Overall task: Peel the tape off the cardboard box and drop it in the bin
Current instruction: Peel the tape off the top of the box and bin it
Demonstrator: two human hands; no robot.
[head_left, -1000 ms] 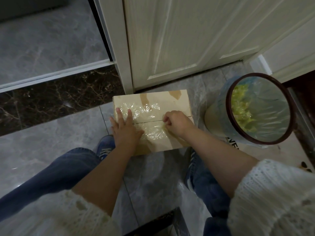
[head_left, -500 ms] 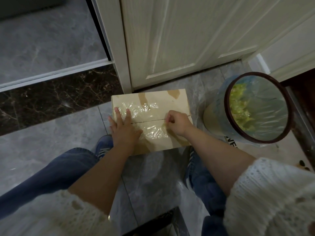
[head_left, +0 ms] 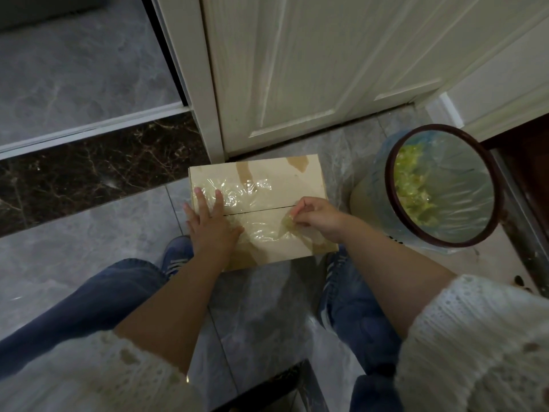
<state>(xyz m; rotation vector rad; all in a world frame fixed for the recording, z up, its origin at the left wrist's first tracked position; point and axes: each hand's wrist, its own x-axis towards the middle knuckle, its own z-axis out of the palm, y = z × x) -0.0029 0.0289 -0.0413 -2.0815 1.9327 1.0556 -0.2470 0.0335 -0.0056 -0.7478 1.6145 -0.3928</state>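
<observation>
Though crumpled, tape (head_left: 285, 226) under fingers (head_left: 297, 209).

My left hand (head_left: 212, 226) covers the near-left corner of the cardboard box (head_left: 279, 179), so whatever tape (head_left: 252, 190) sits under my palm is out of sight. The bit my right hand (head_left: 319, 217) pinches is see-through and crinkled, and I honestly can't tell where its edge ends. My right forearm hides the box's near-right corner. The bin (head_left: 389, 171) has some yellow-green stuff inside, maybe wadded tape, too blurry behind the liner to say. My shoes mostly disappear behind my arms and jeans, and both sleeves run off the bottom edge.
</observation>
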